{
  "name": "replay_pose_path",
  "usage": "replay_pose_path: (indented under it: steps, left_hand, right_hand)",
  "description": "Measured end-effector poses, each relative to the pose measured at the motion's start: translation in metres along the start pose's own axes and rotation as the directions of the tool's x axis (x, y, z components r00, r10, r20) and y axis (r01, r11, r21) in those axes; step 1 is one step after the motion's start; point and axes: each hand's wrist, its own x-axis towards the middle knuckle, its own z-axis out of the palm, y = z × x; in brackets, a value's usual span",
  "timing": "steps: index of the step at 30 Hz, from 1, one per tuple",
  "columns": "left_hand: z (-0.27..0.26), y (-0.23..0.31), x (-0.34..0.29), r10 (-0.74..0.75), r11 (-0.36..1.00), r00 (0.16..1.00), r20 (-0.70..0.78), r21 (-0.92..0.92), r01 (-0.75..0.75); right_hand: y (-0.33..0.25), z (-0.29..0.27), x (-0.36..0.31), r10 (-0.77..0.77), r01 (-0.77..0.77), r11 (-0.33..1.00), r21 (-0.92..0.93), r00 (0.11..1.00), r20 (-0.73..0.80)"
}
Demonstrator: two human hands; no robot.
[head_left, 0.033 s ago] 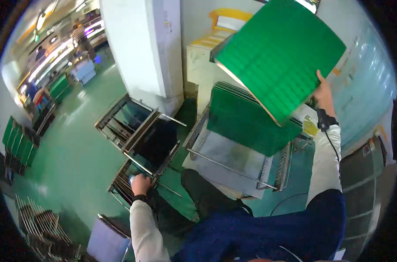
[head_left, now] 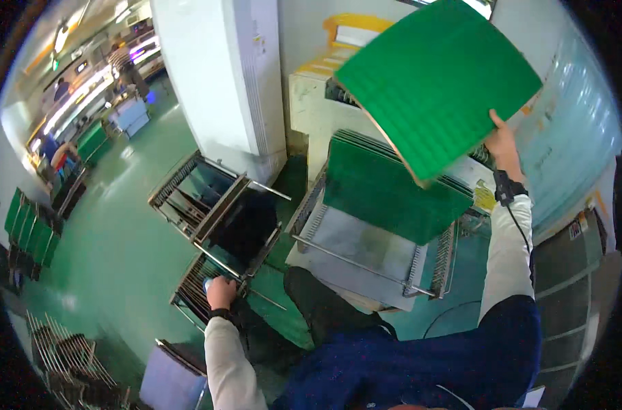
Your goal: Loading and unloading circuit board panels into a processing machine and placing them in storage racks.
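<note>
My right hand (head_left: 504, 147) grips the lower right edge of a large green panel (head_left: 441, 89), thumb on its face. The panel is held up at a tilt and shows faint rows of marks. Below it, several darker green panels (head_left: 393, 195) stand upright in a slotted metal rack (head_left: 366, 254). My left hand (head_left: 221, 292) is low on the left, closed around a small pale blue thing (head_left: 207, 283) that is mostly hidden by the fingers. It is beside a second metal rack (head_left: 191, 290) with close-set slots.
Another metal rack (head_left: 200, 195) with dark panels stands by a white pillar (head_left: 212, 75). Clear wrapped sheets (head_left: 574, 130) line the right wall. More racks (head_left: 68, 348) and a pale lilac panel (head_left: 169, 383) are at lower left. People work at a lit bench far left.
The green panel in my right hand has risen slightly and its lower corner has shifted left. My left hand has hardly moved.
</note>
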Motion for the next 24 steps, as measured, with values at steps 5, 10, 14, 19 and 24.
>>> replay_pose_path:
  steps: [5, 10, 14, 19, 24]
  left_hand:
    - [-0.004, -0.015, -0.002, -0.044, 0.997, 0.999, 0.001, 0.063, 0.044]
    - [-0.002, -0.011, -0.001, -0.011, 0.996, 0.999, -0.048, 0.090, 0.015]
    - [-0.004, -0.001, 0.003, -0.061, 0.992, 0.997, 0.039, 0.117, 0.056]
    - [0.009, -0.010, 0.011, -0.068, 0.990, 0.996, 0.064, 0.129, 0.059]
    - [0.012, -0.011, 0.013, -0.054, 0.993, 0.996, 0.071, 0.107, 0.046]
  right_hand:
    - [0.072, 0.071, -0.001, 0.109, -0.121, 0.970, 0.212, 0.992, 0.067]
    - [0.152, 0.052, 0.042, 0.125, -0.127, 0.942, 0.311, 0.992, 0.028]
    - [0.188, 0.055, 0.054, 0.139, -0.103, 0.943, 0.317, 0.986, -0.093]
    - [0.214, 0.053, 0.074, 0.156, -0.104, 0.922, 0.374, 0.982, -0.110]
    - [0.184, 0.064, 0.072, 0.450, -0.425, 0.850, 0.311, 0.893, -0.008]
